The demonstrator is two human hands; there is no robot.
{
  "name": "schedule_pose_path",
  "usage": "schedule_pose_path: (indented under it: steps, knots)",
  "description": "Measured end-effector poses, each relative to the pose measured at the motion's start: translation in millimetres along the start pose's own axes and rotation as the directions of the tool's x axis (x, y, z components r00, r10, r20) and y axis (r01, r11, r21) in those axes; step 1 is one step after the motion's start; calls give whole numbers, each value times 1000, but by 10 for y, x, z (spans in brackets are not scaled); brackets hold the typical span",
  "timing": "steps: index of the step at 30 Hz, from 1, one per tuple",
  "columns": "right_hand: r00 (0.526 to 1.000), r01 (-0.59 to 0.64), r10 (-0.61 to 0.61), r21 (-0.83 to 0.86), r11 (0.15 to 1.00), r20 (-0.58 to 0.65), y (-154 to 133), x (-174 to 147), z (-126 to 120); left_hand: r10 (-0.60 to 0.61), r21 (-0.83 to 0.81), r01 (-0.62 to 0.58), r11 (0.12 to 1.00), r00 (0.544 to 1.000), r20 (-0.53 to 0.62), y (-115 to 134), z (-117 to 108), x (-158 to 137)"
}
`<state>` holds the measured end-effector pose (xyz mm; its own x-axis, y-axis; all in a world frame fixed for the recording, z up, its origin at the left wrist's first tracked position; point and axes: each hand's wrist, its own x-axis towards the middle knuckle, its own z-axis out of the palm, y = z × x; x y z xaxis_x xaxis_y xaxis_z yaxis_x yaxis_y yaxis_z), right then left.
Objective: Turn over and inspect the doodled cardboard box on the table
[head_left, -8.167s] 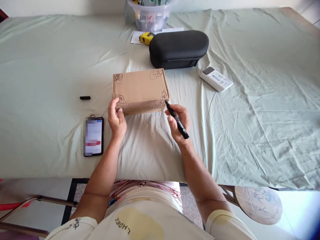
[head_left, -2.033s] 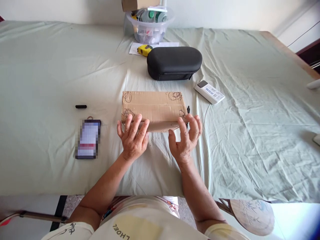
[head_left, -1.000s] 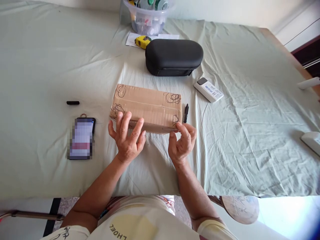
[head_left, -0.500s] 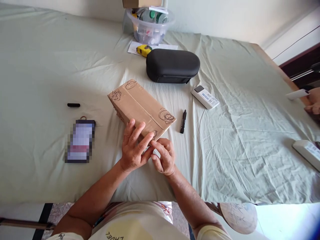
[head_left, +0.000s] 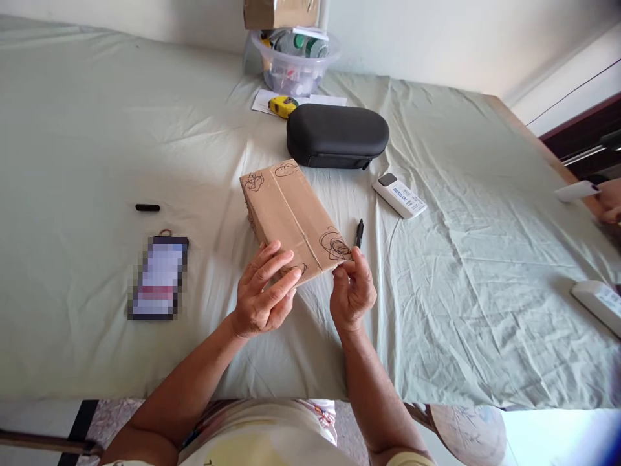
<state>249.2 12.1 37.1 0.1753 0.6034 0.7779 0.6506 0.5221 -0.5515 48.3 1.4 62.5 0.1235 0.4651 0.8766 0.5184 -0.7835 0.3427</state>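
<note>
A brown cardboard box (head_left: pixel 298 210) lies askew in front of me, with dark scribbles at the corners of its top face and a seam along its middle. My left hand (head_left: pixel 264 291) has its fingers over the near left corner and its thumb by the near edge, gripping the box. At the near right corner, my right hand (head_left: pixel 353 291) pinches the box between thumb and fingers. Just beyond that hand lies a black pen (head_left: pixel 359 233), partly hidden by the fingers. The underside of the box is out of sight.
Left of the box are a phone (head_left: pixel 158 278) with a blurred screen and a black cap (head_left: pixel 147 208). Behind it stand a black case (head_left: pixel 337 136), a yellow tape measure (head_left: pixel 282 107) and a plastic tub (head_left: pixel 301 71). A white device (head_left: pixel 400 195) lies right; another person's hand (head_left: pixel 610 200) shows far right.
My right hand has moved right from beside my left fingers to the near right corner. The box has turned slightly and shifted right, its far end most.
</note>
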Motion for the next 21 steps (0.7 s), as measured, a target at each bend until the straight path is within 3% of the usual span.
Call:
schedule_pose_path:
  steps: [8, 15, 21]
  knots:
    - [990, -143, 141, 203, 969, 26, -28, -37, 46, -126, -7, 126, 992, 992, 15, -57, -22, -32]
    - [984, -174, 164, 167, 971, 72, -30, -94, 64, -164, -1, 164, 986, 986, -8, -107, 26, -119]
    - [938, -312, 296, 66, 948, 181, -41, -46, 49, -163, 33, 166, 986, 984, -72, -129, -9, -95]
